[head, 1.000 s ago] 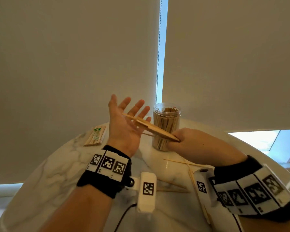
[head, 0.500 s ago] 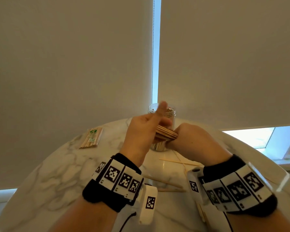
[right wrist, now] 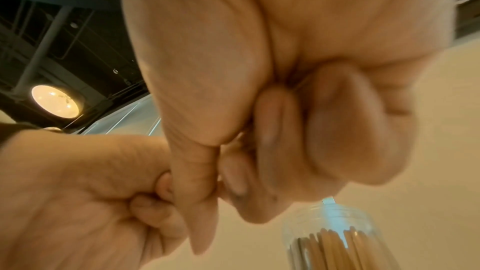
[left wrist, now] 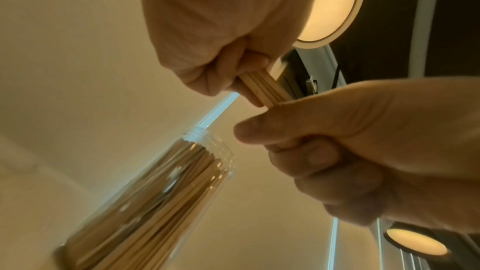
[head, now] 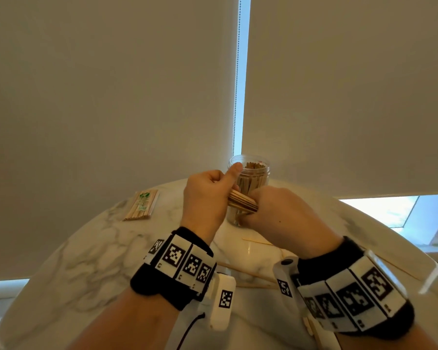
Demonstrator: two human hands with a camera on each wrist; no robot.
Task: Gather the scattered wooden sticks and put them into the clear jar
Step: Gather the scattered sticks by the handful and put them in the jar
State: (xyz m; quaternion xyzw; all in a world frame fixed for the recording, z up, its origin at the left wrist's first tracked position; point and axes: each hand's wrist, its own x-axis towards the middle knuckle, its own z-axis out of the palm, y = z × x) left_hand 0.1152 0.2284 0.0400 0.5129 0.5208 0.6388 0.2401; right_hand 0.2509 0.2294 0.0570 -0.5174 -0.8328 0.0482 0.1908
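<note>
Change: left hand, splayed a second ago, now fists the stick bundle beside right hand.
Grip: both curled tight round it (jar just behind); sticks squared for dropping in.

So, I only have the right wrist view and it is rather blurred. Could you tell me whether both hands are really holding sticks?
Observer: Yes. In the head view the left hand and the right hand both grip one bundle of sticks, held between them in front of the clear jar.
Operator: Thank you. Are any sticks lying on the table?
Observer: Yes, a few loose sticks lie on the marble table, near the wrists.
Operator: Is anything else on it?
Observer: A wrapped pack of sticks lies on the person's left side of the table, apart from the jar.
</note>
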